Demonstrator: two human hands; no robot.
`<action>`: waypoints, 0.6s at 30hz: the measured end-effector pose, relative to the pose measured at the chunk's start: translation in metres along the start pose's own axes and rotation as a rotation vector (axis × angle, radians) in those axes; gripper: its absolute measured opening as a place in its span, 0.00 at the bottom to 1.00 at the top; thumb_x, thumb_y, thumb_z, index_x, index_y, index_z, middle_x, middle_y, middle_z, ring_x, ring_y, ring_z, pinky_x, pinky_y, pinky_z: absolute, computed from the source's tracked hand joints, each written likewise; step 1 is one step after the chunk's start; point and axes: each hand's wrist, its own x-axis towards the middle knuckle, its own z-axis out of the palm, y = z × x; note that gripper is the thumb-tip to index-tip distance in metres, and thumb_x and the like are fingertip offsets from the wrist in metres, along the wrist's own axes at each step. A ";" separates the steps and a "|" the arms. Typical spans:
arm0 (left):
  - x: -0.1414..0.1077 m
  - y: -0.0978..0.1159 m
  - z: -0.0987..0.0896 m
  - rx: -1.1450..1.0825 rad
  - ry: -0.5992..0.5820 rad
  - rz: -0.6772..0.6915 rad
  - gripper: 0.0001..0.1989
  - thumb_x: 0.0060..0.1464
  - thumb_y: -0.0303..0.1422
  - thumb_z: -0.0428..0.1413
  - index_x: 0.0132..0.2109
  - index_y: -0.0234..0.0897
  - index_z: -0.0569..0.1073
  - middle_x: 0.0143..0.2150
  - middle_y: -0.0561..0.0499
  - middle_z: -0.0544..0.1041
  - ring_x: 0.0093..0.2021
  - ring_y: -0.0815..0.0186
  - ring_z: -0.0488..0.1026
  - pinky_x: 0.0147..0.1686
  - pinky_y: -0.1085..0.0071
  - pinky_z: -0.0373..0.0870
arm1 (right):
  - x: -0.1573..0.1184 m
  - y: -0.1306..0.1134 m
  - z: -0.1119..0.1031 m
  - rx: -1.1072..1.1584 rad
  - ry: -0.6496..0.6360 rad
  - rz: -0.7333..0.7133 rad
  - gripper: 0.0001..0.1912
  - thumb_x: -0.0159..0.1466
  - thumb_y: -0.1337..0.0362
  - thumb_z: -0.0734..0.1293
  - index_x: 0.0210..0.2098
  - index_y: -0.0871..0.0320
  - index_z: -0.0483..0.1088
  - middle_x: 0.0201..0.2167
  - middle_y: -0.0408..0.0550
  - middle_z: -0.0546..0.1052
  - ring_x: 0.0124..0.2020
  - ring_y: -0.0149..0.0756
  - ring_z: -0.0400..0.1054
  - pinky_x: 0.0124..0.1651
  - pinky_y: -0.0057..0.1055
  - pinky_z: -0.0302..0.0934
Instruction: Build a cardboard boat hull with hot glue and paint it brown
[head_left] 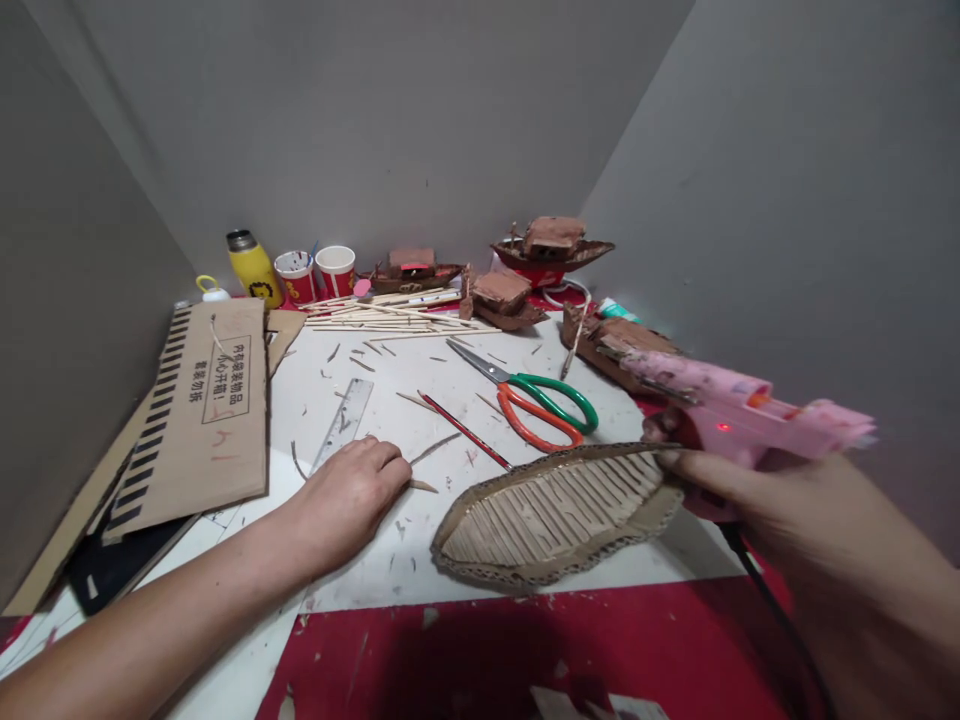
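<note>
My right hand is closed around the pink glue gun, whose small red light glows. Its thumb also pinches the tip of a cardboard boat hull, ribbed with thin strips inside and tilted over the table. On the white sheet, my left hand lies with its fingers curled down; whatever they hold is hidden. A thin cardboard strip pokes out beside those fingers. Just beyond this hand is a clear ruler. A red pencil and green-and-orange-handled scissors lie past the hull.
Cardboard sheets lean at the left. Along the back stand a yellow bottle, paper cups, wooden sticks and several brown model boats. A black cord hangs from the glue gun. Scraps litter the white sheet.
</note>
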 end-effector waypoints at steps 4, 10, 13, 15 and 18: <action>0.004 0.003 0.001 0.034 0.029 -0.057 0.09 0.62 0.23 0.46 0.41 0.36 0.70 0.38 0.46 0.75 0.39 0.61 0.70 0.40 0.66 0.69 | 0.000 -0.002 -0.006 0.120 0.039 0.000 0.10 0.38 0.69 0.71 0.22 0.59 0.69 0.17 0.36 0.65 0.18 0.24 0.54 0.15 0.17 0.50; 0.004 0.009 -0.004 0.079 0.023 -0.105 0.12 0.56 0.20 0.46 0.43 0.35 0.69 0.39 0.43 0.75 0.41 0.58 0.71 0.41 0.64 0.69 | 0.005 -0.005 -0.016 0.423 0.054 -0.049 0.14 0.38 0.70 0.72 0.26 0.59 0.72 0.22 0.39 0.72 0.19 0.26 0.62 0.13 0.18 0.53; -0.011 0.022 -0.006 0.055 -0.023 -0.114 0.13 0.55 0.20 0.46 0.44 0.35 0.69 0.39 0.44 0.75 0.40 0.59 0.71 0.40 0.65 0.69 | 0.006 -0.007 -0.015 0.494 0.059 -0.109 0.13 0.37 0.71 0.71 0.25 0.58 0.70 0.23 0.38 0.73 0.20 0.26 0.64 0.16 0.18 0.57; -0.025 0.038 -0.007 0.034 -0.059 -0.109 0.13 0.55 0.20 0.46 0.44 0.36 0.70 0.39 0.44 0.75 0.40 0.60 0.71 0.40 0.66 0.69 | 0.006 -0.008 -0.012 0.537 0.045 -0.142 0.13 0.36 0.72 0.70 0.24 0.58 0.70 0.23 0.38 0.73 0.22 0.25 0.65 0.20 0.18 0.61; -0.051 0.069 -0.006 0.026 -0.090 -0.113 0.13 0.54 0.21 0.46 0.43 0.36 0.70 0.40 0.44 0.74 0.41 0.59 0.70 0.41 0.65 0.68 | 0.003 -0.007 -0.007 0.579 0.013 -0.161 0.13 0.36 0.73 0.70 0.23 0.59 0.70 0.22 0.38 0.73 0.23 0.25 0.66 0.23 0.17 0.62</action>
